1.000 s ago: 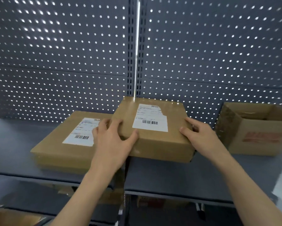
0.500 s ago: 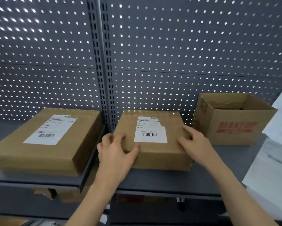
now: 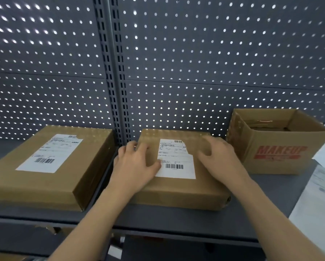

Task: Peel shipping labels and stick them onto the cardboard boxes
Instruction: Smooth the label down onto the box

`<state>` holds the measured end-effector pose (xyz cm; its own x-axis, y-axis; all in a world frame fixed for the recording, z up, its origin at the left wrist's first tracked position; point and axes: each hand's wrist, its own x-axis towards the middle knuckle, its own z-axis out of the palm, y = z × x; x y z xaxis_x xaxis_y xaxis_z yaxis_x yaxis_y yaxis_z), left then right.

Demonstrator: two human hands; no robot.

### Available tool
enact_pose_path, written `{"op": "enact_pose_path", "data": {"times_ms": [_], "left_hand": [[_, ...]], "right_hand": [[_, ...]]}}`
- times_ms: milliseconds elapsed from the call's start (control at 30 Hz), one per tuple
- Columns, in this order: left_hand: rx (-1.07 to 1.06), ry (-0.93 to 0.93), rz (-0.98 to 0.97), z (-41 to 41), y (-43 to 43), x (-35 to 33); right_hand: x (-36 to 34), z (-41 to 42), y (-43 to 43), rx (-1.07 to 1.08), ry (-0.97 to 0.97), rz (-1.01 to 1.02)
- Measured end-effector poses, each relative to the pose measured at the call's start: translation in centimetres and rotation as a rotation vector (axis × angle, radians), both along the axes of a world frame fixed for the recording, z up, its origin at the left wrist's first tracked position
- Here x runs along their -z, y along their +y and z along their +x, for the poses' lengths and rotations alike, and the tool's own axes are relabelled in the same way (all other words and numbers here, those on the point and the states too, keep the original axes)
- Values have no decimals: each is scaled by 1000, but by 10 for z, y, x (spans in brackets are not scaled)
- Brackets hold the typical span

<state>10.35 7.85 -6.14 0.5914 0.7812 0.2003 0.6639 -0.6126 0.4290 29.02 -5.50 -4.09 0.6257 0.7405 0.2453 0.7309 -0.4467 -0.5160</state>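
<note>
- Grey pegboard (image 3: 214, 53) backs the shelf (image 3: 176, 219).
- Middle box (image 3: 176, 191): flat, brown, white label (image 3: 176, 161) (top-right corner torn).
- Left hand (image 3: 135, 166) and right hand (image 3: 220, 159) rest on it, fingers spread, gripping nothing.

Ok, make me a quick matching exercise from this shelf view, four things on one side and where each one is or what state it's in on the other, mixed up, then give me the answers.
Things:
1. left box
2. middle box
3. MAKEUP box
4. left hand

Places or states:
A. open at the top, at the right end of the shelf
B. closed and labelled, no hand on it
C. lies on the box top, thumb at the label's left edge
D. closed and labelled, under both hands

Pairs: 1-B, 2-D, 3-A, 4-C
</note>
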Motion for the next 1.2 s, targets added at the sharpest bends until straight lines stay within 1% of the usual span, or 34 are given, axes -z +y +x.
{"op": "enact_pose_path", "data": {"times_ms": [67,133,233,333,567,667,800,900,1133,1200], "left_hand": [[55,46,19,17,13,-4],[79,133,31,31,20,-3],[85,188,-24,42,21,3],[58,188,2,44,16,9],[15,192,7,46,4,3],[6,217,67,49,10,0],[61,168,86,59,18,3],[90,104,42,61,21,10],[90,55,69,60,23,16],[90,49,75,60,23,17]], "right_hand": [[-2,0,18,-68,-99,-27],[1,3,33,-119,-173,-57],[11,14,46,-195,-190,-54],[16,26,46,-237,-243,-55],[15,39,39,-293,-186,-54],[10,40,46,-288,-110,-55],[5,36,58,-302,-73,-27],[6,33,67,-278,-165,-68],[16,21,72,-233,-461,-112],[16,17,70,-221,-515,-122]]}}
